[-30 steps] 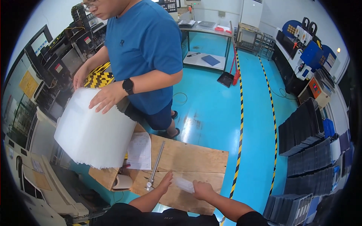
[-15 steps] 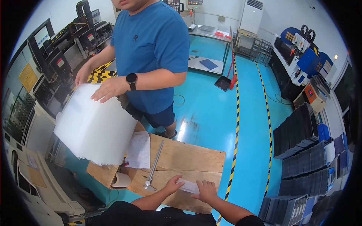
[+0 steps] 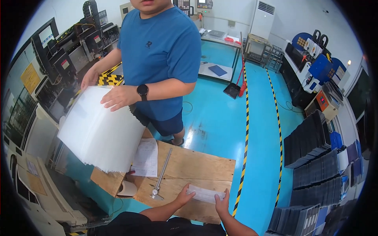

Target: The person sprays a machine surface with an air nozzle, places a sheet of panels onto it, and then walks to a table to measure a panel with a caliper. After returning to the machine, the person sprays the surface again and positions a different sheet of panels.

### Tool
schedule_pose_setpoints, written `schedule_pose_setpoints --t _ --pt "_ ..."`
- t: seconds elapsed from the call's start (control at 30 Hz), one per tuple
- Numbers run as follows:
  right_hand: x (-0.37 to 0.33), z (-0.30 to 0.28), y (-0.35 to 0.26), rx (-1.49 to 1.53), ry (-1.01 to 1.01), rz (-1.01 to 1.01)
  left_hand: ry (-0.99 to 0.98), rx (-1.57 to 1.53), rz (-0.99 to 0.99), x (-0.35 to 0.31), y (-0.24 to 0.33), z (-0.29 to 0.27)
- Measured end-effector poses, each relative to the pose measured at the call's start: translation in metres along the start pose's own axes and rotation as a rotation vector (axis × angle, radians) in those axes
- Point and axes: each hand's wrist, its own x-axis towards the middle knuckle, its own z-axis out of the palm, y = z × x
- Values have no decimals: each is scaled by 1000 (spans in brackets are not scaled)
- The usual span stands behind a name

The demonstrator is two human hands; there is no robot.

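Note:
A white paper strip (image 3: 205, 194), wide and low, is stretched between my hands above the wooden table. My left hand (image 3: 184, 196) grips its left end with the thumb on top. At the right end my right hand (image 3: 222, 203) holds it with the thumb upright and fingers behind. To the left of my left hand a long metal caliper (image 3: 162, 173) lies on the wooden board. Beyond it rests a printed paper sheet (image 3: 146, 159), partly under a tall stack of thin white sheets (image 3: 102, 129).
Across the table a person in a blue shirt (image 3: 159, 51) has both hands on the white stack. A paper roll (image 3: 128, 188) sits in the table's open shelf. Machines (image 3: 65, 67) line the left; dark stacked panels (image 3: 309, 141) stand right. A dustpan (image 3: 232, 90) is on the floor.
My right hand has shifted right, from lying over the paper strip to its right end, so more of the strip shows. The person in blue keeps both hands on the stack.

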Motion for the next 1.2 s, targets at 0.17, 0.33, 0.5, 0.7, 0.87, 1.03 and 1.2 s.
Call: schedule_pose_setpoints --t 0.17,0.33,0.5,0.7,0.87,1.03,1.2 --pt "2 -1 -8 -13 5 -17 16 69 7 8 -3 1" --pt "-2 -23 -19 66 -131 -4 4 -82 49 4 -21 6" --pt "0 -36 -74 -861 -298 -513 37 0 24 4 -22 9" --pt "37 6 -93 -1008 -675 -517 67 50 78 8 -13 7" --pt "48 18 -92 -1062 -728 -510 50 73 60 17 -21 5" --pt "53 0 -86 -1030 -764 -520 0 108 20 20 -19 15" --pt "64 -65 -89 -936 -759 -488 75 -89 93 12 2 31"
